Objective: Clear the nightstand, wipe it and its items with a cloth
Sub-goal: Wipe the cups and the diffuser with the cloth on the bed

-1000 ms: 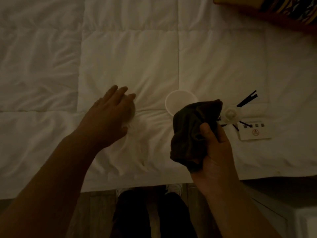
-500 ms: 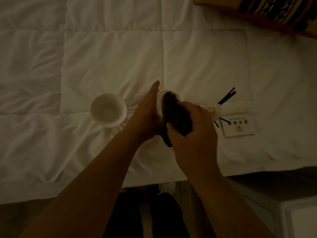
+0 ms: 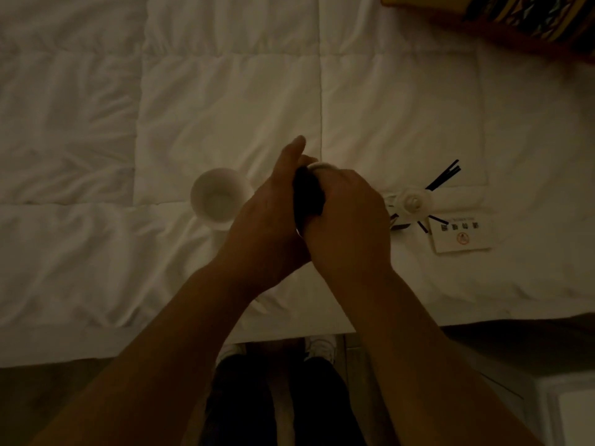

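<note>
A small white card (image 3: 461,235) near the bed's (image 3: 96,156) front edge carries a red round symbol and a row of dark marks too small to read. Above the quilted, wrinkled white bed, the left hand (image 3: 267,226) curls its fingers round a white cup (image 3: 322,165) while the right hand (image 3: 347,217) grips a dark cloth (image 3: 307,197) pressed against it. A second round white cup (image 3: 216,198) stands just left of the hands, and a white diffuser (image 3: 413,201) with thin black sticks stands beside the card.

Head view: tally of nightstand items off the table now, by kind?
White cups: 2, one on the duvet, one held in the hands
Dark cloth: 1
Reed diffuser: 1
Sign card: 1
Total: 5
</note>
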The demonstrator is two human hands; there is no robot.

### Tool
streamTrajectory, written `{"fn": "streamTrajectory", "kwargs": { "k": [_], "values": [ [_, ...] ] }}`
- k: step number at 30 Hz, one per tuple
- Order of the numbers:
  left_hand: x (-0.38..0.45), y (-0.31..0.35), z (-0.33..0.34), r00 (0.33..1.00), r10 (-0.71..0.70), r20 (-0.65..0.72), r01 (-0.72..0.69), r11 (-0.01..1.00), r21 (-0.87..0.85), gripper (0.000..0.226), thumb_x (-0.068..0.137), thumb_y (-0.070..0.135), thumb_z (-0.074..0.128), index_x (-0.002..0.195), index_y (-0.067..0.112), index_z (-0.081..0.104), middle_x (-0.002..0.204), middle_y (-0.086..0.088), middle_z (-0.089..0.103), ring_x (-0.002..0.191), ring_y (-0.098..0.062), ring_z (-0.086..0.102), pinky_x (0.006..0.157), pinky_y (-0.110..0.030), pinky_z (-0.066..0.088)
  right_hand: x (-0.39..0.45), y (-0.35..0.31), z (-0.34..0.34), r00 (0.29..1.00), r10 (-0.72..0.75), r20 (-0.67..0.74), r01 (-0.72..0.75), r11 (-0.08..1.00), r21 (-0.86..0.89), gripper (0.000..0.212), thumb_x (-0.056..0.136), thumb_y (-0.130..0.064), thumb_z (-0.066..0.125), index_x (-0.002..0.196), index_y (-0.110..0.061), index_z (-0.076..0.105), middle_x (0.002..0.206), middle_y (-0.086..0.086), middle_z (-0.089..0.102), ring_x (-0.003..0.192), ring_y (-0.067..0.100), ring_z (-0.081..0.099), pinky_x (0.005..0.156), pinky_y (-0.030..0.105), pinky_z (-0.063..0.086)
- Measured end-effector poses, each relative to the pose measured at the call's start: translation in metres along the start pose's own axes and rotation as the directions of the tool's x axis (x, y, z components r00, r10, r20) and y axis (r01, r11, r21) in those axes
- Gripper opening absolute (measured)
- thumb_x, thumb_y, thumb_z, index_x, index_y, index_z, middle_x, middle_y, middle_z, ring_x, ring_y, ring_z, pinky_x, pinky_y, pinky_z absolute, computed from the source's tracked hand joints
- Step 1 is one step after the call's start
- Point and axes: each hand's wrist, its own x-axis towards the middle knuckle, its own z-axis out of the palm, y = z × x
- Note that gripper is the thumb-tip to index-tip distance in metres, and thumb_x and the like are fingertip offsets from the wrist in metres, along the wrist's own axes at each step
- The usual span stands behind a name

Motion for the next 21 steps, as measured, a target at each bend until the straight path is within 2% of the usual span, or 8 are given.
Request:
{"fn": "streamTrajectory", "kwargs": {
  "k": [2,6,10,12,15,18,19,21],
  "values": [
    [0.001,0.001,-0.007,0.995,0.059,0.074,-0.067,0.992,0.11,0.128,0.058,0.024,0.091,0.146,0.038,-0.001,0.139,0.022,0.038,0.123,0.009,0.033,0.094,0.003,0.028,0.002,0.002,-0.007,0.993,0.01,0.115,-0.013,0.999,0.031,0.01,0.086,-0.025,0.059,0.09,-0.035,0.058,0.068,-0.019,0.051,0.057,-0.001,0.048,0.054,0.006,0.031],
    [0.002,0.001,-0.02,0.973,0.171,0.156,-0.205,0.949,0.24,0.13,0.054,0.028,0.093,0.15,0.026,0.006,0.145,0.001,0.041,0.125,0.007,0.027,0.096,0.004,0.023,0.004,0.006,-0.018,0.947,-0.064,0.315,0.03,0.993,0.112,0.031,0.088,-0.021,0.056,0.069,-0.042,0.045,0.058,-0.02,0.046,0.049,-0.006,0.053,0.044,0.007,0.036],
    [0.001,0.004,-0.013,0.973,0.169,0.156,-0.203,0.949,0.241,0.121,0.059,0.029,0.09,0.151,0.02,0.011,0.139,0.0,0.046,0.122,0.007,0.032,0.093,0.004,0.028,-0.001,0.003,-0.004,0.971,-0.089,0.221,0.141,0.962,-0.234,0.013,0.083,-0.011,0.059,0.086,-0.022,0.064,0.071,-0.011,0.055,0.043,-0.002,0.025,0.046,0.011,0.016],
    [0.0,0.003,-0.008,0.976,0.134,0.169,-0.175,0.95,0.259,0.122,0.059,0.03,0.09,0.15,0.022,0.011,0.137,0.001,0.049,0.122,0.002,0.038,0.086,0.001,0.03,-0.001,0.007,0.0,0.972,-0.037,0.233,0.093,0.968,-0.233,0.013,0.084,-0.013,0.058,0.079,-0.025,0.06,0.06,-0.014,0.045,0.045,-0.003,0.028,0.046,0.014,0.017],
    [-0.003,-0.002,-0.01,0.985,0.034,0.17,-0.055,0.991,0.122,0.124,0.057,0.032,0.091,0.147,0.04,0.006,0.132,0.021,0.05,0.116,0.012,0.043,0.082,-0.002,0.034,-0.001,0.022,-0.005,0.943,0.024,0.333,-0.058,0.994,0.093,0.011,0.083,-0.022,0.063,0.088,-0.03,0.067,0.062,-0.015,0.056,0.055,0.003,0.055,0.051,0.018,0.043],
    [-0.006,-0.01,-0.013,0.986,-0.06,0.154,0.084,0.984,-0.157,0.124,0.058,0.025,0.09,0.147,0.04,0.005,0.127,0.034,0.047,0.114,0.012,0.051,0.087,-0.009,0.044,-0.008,0.03,-0.019,0.916,0.051,0.397,-0.32,0.691,0.649,0.023,0.078,-0.015,0.073,0.097,-0.026,0.072,0.082,-0.007,0.073,0.076,0.01,0.07,0.064,0.026,0.058],
    [-0.008,-0.01,-0.013,0.987,-0.083,0.136,0.109,0.974,-0.199,0.124,0.058,0.022,0.091,0.148,0.033,0.005,0.13,0.028,0.048,0.116,0.005,0.054,0.09,-0.013,0.046,-0.012,0.031,-0.019,0.934,0.075,0.348,-0.324,0.584,0.744,0.022,0.078,-0.013,0.073,0.097,-0.024,0.071,0.084,-0.006,0.073,0.079,0.011,0.07,0.065,0.024,0.057],
    [-0.008,-0.004,-0.012,0.99,-0.067,0.12,0.088,0.979,-0.184,0.123,0.06,0.024,0.09,0.149,0.023,0.006,0.131,0.019,0.049,0.116,0.0,0.055,0.092,-0.014,0.045,-0.015,0.03,-0.014,0.977,0.197,0.086,-0.2,0.688,0.698,0.018,0.079,-0.015,0.07,0.094,-0.024,0.069,0.083,-0.005,0.07,0.079,0.011,0.067,0.066,0.022,0.054]
  ]
}}
